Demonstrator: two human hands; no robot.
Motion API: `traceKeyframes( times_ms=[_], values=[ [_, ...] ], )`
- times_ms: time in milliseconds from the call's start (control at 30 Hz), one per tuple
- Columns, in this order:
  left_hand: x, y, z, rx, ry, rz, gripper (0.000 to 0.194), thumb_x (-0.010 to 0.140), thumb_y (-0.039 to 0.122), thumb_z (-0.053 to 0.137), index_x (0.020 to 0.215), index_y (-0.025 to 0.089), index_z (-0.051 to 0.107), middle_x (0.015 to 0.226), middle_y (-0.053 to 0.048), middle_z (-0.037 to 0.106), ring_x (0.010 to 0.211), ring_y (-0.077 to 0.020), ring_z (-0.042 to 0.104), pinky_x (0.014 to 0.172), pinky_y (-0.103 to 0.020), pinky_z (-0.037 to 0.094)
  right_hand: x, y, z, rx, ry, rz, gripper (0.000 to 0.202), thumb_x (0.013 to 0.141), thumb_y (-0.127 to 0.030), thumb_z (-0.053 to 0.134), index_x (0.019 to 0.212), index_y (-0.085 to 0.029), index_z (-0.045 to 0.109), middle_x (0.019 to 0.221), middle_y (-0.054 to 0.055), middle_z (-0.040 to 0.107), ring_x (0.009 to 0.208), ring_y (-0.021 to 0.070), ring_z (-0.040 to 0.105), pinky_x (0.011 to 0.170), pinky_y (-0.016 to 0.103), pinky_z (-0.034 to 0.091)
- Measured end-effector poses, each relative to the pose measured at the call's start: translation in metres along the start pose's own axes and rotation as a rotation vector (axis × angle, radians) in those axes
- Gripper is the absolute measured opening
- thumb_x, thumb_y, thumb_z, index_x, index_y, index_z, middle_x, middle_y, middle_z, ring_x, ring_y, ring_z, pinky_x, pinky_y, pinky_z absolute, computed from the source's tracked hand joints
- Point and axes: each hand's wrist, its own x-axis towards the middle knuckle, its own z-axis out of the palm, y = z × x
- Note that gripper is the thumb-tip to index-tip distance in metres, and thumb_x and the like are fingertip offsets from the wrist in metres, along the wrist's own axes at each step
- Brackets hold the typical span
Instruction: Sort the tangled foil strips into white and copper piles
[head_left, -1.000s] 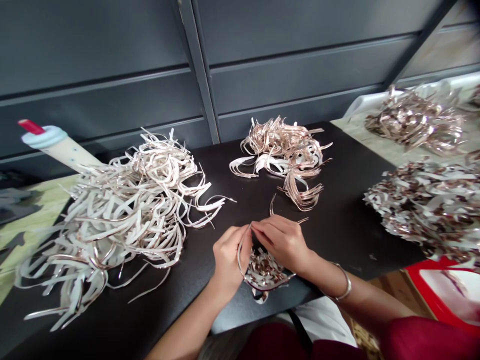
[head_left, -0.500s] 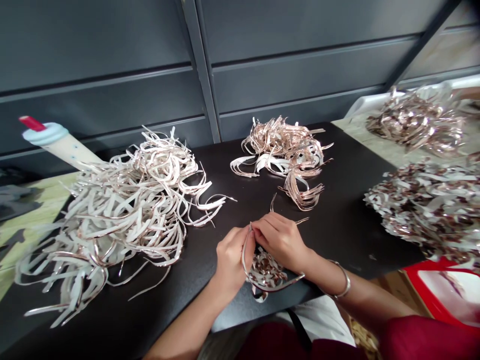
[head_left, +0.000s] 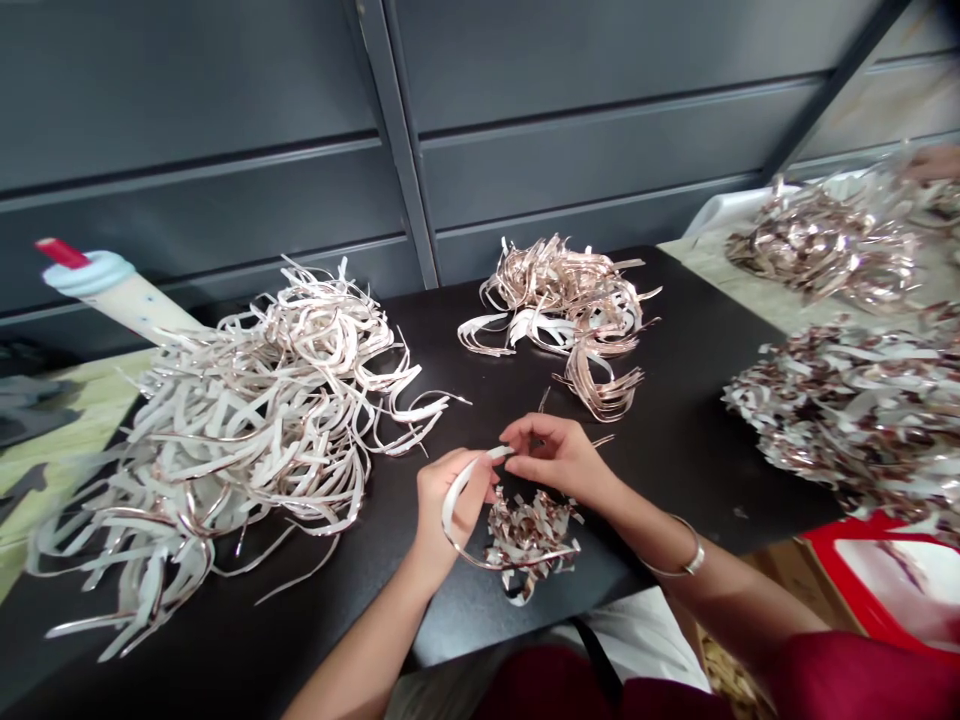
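Observation:
My left hand (head_left: 448, 508) pinches a thin white strip (head_left: 452, 500); the strip's long tail curls down in front of the palm, toward a small heap of short white and rose-gold clippings (head_left: 531, 530). My right hand (head_left: 561, 462) is beside the strip's short end, its thumb and curved forefinger apart, with nothing seen gripped between them. Beyond my hands lies a bunch of long rose-gold strips (head_left: 570, 290). To the left spreads a large tangled pile of white strips with rose-gold backs (head_left: 262, 420).
A black tabletop (head_left: 675, 400) carries the piles. At right sit a big mound of shredded strips (head_left: 862, 410) and a shiny rose-gold pile (head_left: 825, 240), with another person's hand (head_left: 934, 162) above it. A white cup-shaped object (head_left: 124, 290) leans at left. Grey panels (head_left: 600, 130) stand behind.
My hands have moved apart from their joint pinch. My right hand has let go and its fingers have opened. The strip now curls over my left hand, and the clippings show more fully.

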Motion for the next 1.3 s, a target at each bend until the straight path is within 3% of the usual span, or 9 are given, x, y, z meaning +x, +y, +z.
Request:
traceKeyframes(
  times_ms=[167, 367, 567, 733, 900, 967, 1067, 1133, 1300],
  values=[
    [0.003, -0.006, -0.001, -0.119, 0.019, -0.123, 0.031, 0.082, 0.039, 0.056, 0.075, 0.012, 0.071, 0.052, -0.001, 0.059, 0.044, -0.0097, 0.053, 0.047, -0.021, 0.043, -0.005, 0.000, -0.005, -0.027, 0.058, -0.151, 0.027, 0.078, -0.042, 0.064, 0.083, -0.016, 0.066, 0.073, 0.003, 0.060, 0.061, 0.0109, 0.055, 0.049, 0.020, 0.045],
    [0.013, -0.021, -0.005, -0.210, 0.164, -0.190, 0.030, 0.078, 0.040, 0.061, 0.077, 0.011, 0.072, 0.053, 0.000, 0.060, 0.043, -0.0079, 0.050, 0.045, -0.020, 0.040, -0.012, -0.009, -0.013, 0.146, -0.342, -0.263, 0.036, 0.071, -0.049, 0.071, 0.081, -0.014, 0.066, 0.069, 0.003, 0.062, 0.052, 0.0093, 0.054, 0.046, 0.020, 0.044],
    [0.016, -0.019, -0.007, -0.239, 0.148, -0.212, 0.031, 0.077, 0.041, 0.062, 0.079, 0.011, 0.071, 0.054, 0.000, 0.059, 0.045, -0.0076, 0.049, 0.046, -0.019, 0.040, -0.014, -0.014, -0.008, 0.163, -0.315, -0.291, 0.028, 0.073, -0.041, 0.072, 0.069, -0.015, 0.063, 0.063, 0.002, 0.062, 0.053, 0.0106, 0.056, 0.048, 0.022, 0.045],
    [0.018, -0.014, -0.007, -0.513, -0.011, -0.408, 0.050, 0.059, 0.030, 0.079, 0.104, 0.014, 0.064, 0.078, -0.004, 0.067, 0.053, -0.0079, 0.055, 0.051, -0.020, 0.046, -0.013, -0.017, -0.012, -0.151, -0.179, -0.486, 0.022, 0.083, -0.032, 0.064, 0.068, -0.016, 0.062, 0.063, 0.003, 0.065, 0.056, 0.0123, 0.060, 0.053, 0.024, 0.049],
    [0.016, -0.010, -0.008, -0.680, -0.408, -0.600, 0.040, 0.051, 0.017, 0.083, 0.088, 0.012, 0.070, 0.070, -0.006, 0.067, 0.054, -0.0094, 0.057, 0.050, -0.019, 0.046, -0.014, -0.012, -0.018, -0.532, 0.055, -0.889, 0.007, 0.085, -0.015, 0.059, 0.083, -0.020, 0.064, 0.071, 0.005, 0.067, 0.066, 0.0159, 0.063, 0.060, 0.029, 0.054],
    [0.014, -0.010, -0.009, -0.718, -0.448, -0.613, 0.035, 0.054, 0.020, 0.083, 0.086, 0.013, 0.071, 0.070, -0.006, 0.066, 0.056, -0.0099, 0.058, 0.052, -0.020, 0.047, -0.015, -0.008, -0.020, -0.598, 0.144, -0.979, 0.011, 0.081, -0.012, 0.062, 0.088, -0.020, 0.064, 0.072, 0.004, 0.067, 0.066, 0.0161, 0.063, 0.058, 0.028, 0.054],
    [0.010, -0.012, -0.008, -0.803, -0.459, -0.606, 0.043, 0.053, 0.027, 0.085, 0.092, 0.014, 0.071, 0.074, -0.006, 0.066, 0.061, -0.0111, 0.060, 0.058, -0.022, 0.050, -0.018, -0.008, -0.022, -0.686, 0.226, -1.057, 0.015, 0.080, -0.010, 0.064, 0.091, -0.020, 0.063, 0.075, 0.005, 0.067, 0.069, 0.0170, 0.064, 0.059, 0.029, 0.055],
    [0.009, -0.013, -0.006, -0.854, -0.444, -0.575, 0.044, 0.053, 0.036, 0.085, 0.088, 0.013, 0.070, 0.071, -0.005, 0.065, 0.059, -0.0100, 0.058, 0.057, -0.021, 0.050, -0.018, -0.010, -0.022, -0.774, 0.142, -1.095, 0.013, 0.082, -0.010, 0.061, 0.090, -0.019, 0.064, 0.078, 0.006, 0.069, 0.074, 0.0181, 0.064, 0.062, 0.030, 0.056],
    [0.010, -0.012, 0.003, -0.705, -0.139, -0.509, 0.030, 0.064, 0.036, 0.077, 0.062, 0.011, 0.063, 0.053, 0.000, 0.057, 0.044, -0.0045, 0.048, 0.044, -0.016, 0.039, -0.013, -0.008, -0.011, -0.593, 0.027, -0.982, 0.008, 0.085, -0.013, 0.057, 0.087, -0.017, 0.064, 0.078, 0.007, 0.069, 0.074, 0.0165, 0.065, 0.065, 0.028, 0.056]
  ],
)
